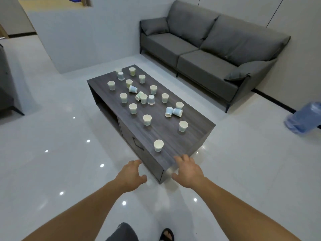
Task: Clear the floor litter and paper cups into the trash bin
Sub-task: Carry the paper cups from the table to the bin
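Several paper cups stand or lie scattered on a dark wood coffee table (175,136). The nearest cup (158,145) stands upright close to the table's near corner; others (147,120) (183,126) stand further back, and a few lie tipped (173,112). My left hand (132,174) reaches forward just short of the table's near corner, fingers relaxed, holding nothing. My right hand (188,171) hovers at the table's near edge, fingers spread, empty. A bin lined with a blue bag (304,119) stands at the far right on the floor.
A grey sofa (208,54) runs along the right wall behind the table. Another grey seat (5,87) shows at the left edge. Glossy white floor (60,153) surrounds the table. My foot in a sandal (167,234) is at the bottom.
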Demonstrator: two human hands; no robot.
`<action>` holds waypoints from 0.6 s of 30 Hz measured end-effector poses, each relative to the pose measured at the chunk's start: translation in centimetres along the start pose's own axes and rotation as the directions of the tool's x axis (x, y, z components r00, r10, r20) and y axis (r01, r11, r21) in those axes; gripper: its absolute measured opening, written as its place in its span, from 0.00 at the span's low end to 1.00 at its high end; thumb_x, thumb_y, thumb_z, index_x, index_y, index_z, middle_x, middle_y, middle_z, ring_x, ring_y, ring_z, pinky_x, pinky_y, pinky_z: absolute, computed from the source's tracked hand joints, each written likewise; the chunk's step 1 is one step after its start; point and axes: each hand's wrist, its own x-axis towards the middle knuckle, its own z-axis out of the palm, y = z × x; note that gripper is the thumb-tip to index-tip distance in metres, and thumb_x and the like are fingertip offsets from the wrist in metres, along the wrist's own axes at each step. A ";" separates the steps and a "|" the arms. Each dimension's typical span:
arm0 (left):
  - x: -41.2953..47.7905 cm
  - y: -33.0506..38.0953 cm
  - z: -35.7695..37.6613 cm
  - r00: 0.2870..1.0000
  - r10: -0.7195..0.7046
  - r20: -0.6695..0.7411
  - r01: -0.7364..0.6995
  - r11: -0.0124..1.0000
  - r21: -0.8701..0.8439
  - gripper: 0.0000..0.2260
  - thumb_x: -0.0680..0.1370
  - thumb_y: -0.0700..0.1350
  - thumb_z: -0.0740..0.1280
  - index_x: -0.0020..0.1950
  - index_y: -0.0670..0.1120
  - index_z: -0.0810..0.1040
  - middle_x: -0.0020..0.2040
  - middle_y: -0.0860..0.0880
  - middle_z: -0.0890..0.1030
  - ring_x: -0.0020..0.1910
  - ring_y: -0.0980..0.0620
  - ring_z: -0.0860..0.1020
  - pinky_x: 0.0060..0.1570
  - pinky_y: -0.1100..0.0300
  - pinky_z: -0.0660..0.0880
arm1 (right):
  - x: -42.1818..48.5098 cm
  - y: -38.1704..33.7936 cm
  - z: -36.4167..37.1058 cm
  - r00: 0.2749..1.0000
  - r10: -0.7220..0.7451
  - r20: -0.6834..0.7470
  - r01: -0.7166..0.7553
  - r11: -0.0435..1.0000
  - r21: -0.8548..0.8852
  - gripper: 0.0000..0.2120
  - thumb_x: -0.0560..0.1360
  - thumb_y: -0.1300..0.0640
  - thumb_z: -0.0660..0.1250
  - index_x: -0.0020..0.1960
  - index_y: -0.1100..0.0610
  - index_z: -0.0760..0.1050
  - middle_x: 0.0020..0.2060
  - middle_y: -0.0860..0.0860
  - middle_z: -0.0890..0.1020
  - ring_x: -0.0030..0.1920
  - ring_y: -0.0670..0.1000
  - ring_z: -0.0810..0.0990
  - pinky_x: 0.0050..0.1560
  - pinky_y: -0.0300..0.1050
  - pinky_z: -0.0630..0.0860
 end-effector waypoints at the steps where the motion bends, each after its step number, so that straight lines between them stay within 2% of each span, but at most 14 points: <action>1: 1.4 0.0 -0.1 1.000 -0.004 0.018 0.004 1.000 -0.008 0.32 0.76 0.53 0.67 0.76 0.47 0.59 0.75 0.48 0.61 0.72 0.48 0.65 0.68 0.56 0.65 | 1.7 0.1 -0.3 1.000 -0.004 0.017 0.004 1.000 0.005 0.33 0.75 0.44 0.64 0.76 0.48 0.56 0.68 0.53 0.64 0.68 0.57 0.65 0.63 0.52 0.71; 5: 9.0 -0.4 -1.2 0.999 -0.010 0.051 0.011 1.000 -0.015 0.32 0.76 0.53 0.66 0.77 0.47 0.58 0.75 0.47 0.61 0.72 0.48 0.63 0.69 0.56 0.64 | 9.3 0.2 -0.4 0.997 -0.014 0.080 0.014 1.000 -0.004 0.34 0.75 0.44 0.65 0.76 0.48 0.56 0.68 0.53 0.64 0.68 0.57 0.64 0.63 0.52 0.71; 9: 17.9 -1.6 -1.8 0.996 0.002 0.088 0.002 0.999 -0.041 0.32 0.76 0.53 0.67 0.76 0.47 0.59 0.74 0.47 0.63 0.71 0.49 0.64 0.66 0.60 0.62 | 17.2 0.2 1.1 0.993 0.003 0.121 0.001 0.999 -0.038 0.35 0.75 0.43 0.65 0.76 0.49 0.54 0.70 0.53 0.62 0.68 0.58 0.64 0.64 0.52 0.71; 13: 25.7 -4.1 -1.2 0.986 -0.027 0.162 0.037 0.998 -0.057 0.32 0.75 0.52 0.67 0.76 0.47 0.58 0.74 0.47 0.63 0.71 0.49 0.64 0.67 0.59 0.63 | 24.8 0.2 3.9 0.988 0.046 0.145 -0.042 0.999 -0.031 0.37 0.74 0.43 0.65 0.77 0.47 0.52 0.72 0.52 0.60 0.67 0.58 0.65 0.61 0.52 0.71; 18: 32.4 -7.7 1.1 0.964 -0.063 0.258 0.076 0.996 -0.038 0.34 0.74 0.51 0.67 0.76 0.49 0.57 0.74 0.47 0.63 0.70 0.49 0.64 0.64 0.59 0.64 | 32.8 0.2 9.0 0.984 0.030 0.178 -0.023 0.999 -0.039 0.43 0.70 0.42 0.70 0.76 0.44 0.48 0.75 0.52 0.52 0.66 0.60 0.66 0.56 0.54 0.73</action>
